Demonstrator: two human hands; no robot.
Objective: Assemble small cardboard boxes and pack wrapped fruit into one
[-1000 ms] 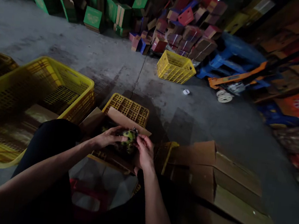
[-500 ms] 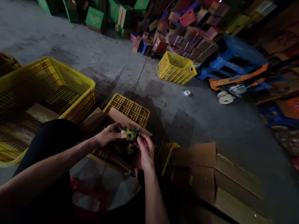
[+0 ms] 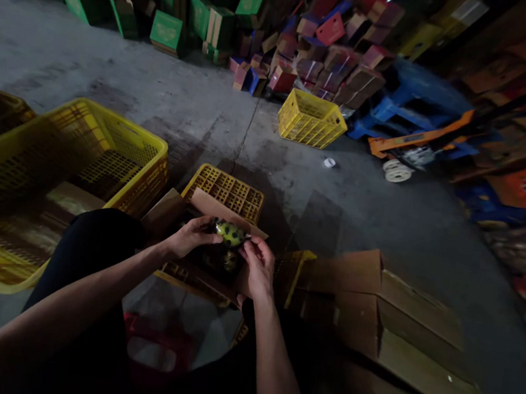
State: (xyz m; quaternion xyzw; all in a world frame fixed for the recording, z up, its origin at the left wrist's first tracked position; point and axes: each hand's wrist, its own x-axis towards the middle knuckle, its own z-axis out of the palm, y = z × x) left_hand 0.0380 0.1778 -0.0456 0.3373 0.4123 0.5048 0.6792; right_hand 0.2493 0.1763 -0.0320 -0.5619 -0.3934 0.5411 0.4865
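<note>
Between my hands is a small green package with dark spots [image 3: 229, 234], its surface shiny like clear film. My left hand [image 3: 194, 236] is closed on its left end. The fingers of my right hand [image 3: 257, 259] pinch its right end. Beneath it, an open cardboard box [image 3: 229, 213] rests on a yellow plastic crate [image 3: 228, 187]. Inside the box lies a similar rounded, dark-patterned item [image 3: 229, 260]; the rest of the contents is too dark to make out.
To the left stands a large yellow crate [image 3: 146, 143] holding flat wrapped material. Cardboard boxes [image 3: 418, 346] lie at the right. Farther off are a small yellow crate [image 3: 312, 121], a white ring [image 3: 329, 162], an orange pallet jack [image 3: 419, 137] and piled green boxes [image 3: 166, 30].
The spotted package has turned a little between my fingers, and its green surface shows more fully. Both hands stay in nearly the same place.
</note>
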